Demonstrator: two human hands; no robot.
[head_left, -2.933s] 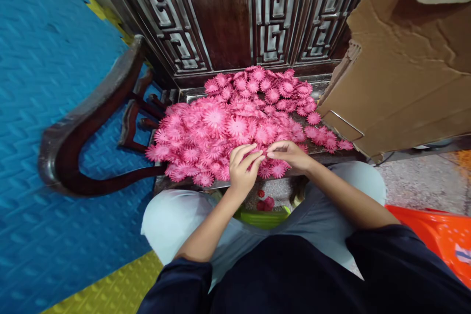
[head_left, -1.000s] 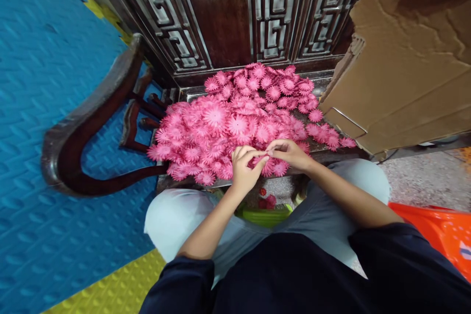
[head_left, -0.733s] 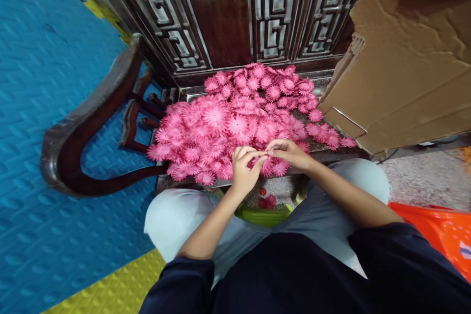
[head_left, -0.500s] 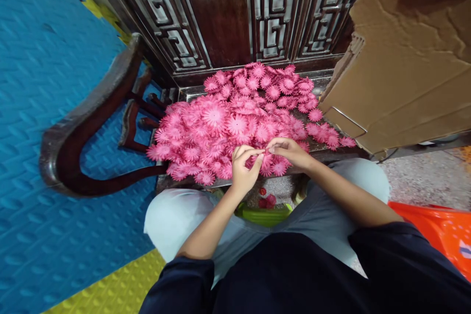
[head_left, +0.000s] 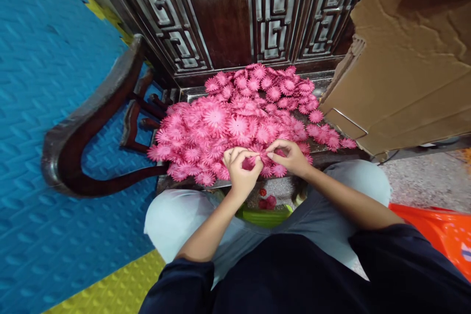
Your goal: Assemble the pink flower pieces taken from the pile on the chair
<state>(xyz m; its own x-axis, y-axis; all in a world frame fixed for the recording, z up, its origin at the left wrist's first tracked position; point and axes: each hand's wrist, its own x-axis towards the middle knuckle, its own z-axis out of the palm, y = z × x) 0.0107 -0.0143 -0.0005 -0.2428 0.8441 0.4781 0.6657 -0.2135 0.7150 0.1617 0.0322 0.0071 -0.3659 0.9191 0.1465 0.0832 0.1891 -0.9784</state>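
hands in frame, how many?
2. Left hand and right hand, both at the near edge of the pink flower pile, fingertips meeting on a flower. No other hands visible.

Head view, steeply downward, close over lap

The left hand has curled its fingers tighter around a small pink fabric flower and moved slightly toward 9 o'clock; the right hand has lowered a little toward 6 o'clock.

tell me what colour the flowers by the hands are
Pink, all of the flowers, shown best in the head view.
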